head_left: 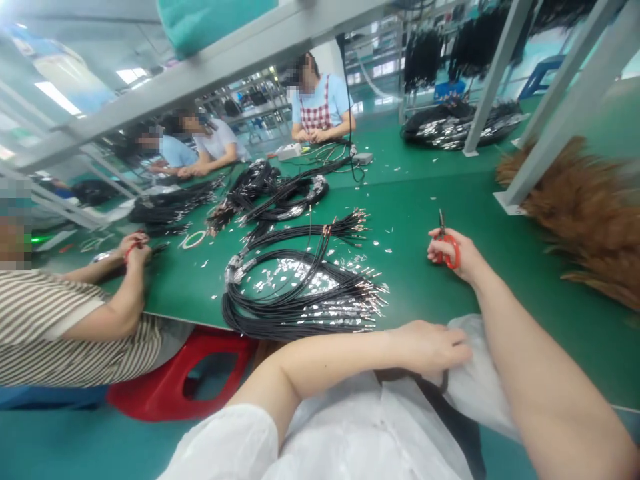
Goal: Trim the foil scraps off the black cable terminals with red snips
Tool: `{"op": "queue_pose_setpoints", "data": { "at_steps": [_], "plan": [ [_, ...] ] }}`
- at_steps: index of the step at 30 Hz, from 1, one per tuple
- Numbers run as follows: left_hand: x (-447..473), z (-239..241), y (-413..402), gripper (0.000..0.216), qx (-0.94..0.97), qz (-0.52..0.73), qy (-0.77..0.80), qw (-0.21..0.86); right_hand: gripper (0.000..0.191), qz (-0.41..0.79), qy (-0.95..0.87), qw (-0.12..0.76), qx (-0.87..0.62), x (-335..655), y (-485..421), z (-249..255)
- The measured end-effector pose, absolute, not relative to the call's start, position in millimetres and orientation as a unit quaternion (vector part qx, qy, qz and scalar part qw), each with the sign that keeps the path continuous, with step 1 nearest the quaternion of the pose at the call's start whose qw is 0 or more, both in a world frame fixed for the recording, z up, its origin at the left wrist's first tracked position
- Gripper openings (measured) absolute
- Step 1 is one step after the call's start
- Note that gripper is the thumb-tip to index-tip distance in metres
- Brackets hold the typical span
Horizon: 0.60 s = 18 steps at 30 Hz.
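Note:
My right hand (453,253) is closed around a pair of scissors (451,248) with red handles, the dark blades pointing away from me above the green table. Across my body reaches my left hand (435,348), its fingers curled on loose white fabric (480,367) beside my right forearm. Left of my hands lies a looped bundle of black cables (280,320) on the table, its stripped copper-coloured ends (370,293) fanning toward the right. A second black cable bundle (300,233) lies just behind it, tied near its ends. Silvery foil scraps (285,273) are scattered among the loops.
More black cables (270,190) are heaped farther back on the green table (415,180). Metal posts (545,140) and brown feathery material (585,213) stand at right. A co-worker in stripes (75,320) sits left near a red stool (165,393); several people work opposite.

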<state>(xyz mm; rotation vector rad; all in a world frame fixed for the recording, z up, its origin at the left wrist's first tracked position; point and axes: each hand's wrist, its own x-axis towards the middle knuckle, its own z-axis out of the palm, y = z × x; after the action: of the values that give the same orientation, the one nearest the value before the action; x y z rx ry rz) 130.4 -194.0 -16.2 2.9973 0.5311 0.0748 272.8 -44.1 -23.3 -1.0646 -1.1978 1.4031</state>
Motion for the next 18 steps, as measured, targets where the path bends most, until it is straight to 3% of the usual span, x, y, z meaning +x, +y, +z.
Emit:
{"op": "queue_pose_setpoints", "data": {
  "at_steps": [10,13,18],
  "plan": [
    [120,26,-156,0.019,0.982,-0.034,0.179,0.055,0.029,0.477,-0.5,0.497,-0.525,274,-13,25],
    [105,30,-140,0.021,0.971,-0.027,0.233,0.037,0.024,0.467,-0.541,0.458,-0.53,286,-18,50],
    [63,53,-120,0.021,0.956,0.088,0.276,0.039,0.021,0.486,-0.591,0.375,-0.523,298,-57,62]
  ]
}}
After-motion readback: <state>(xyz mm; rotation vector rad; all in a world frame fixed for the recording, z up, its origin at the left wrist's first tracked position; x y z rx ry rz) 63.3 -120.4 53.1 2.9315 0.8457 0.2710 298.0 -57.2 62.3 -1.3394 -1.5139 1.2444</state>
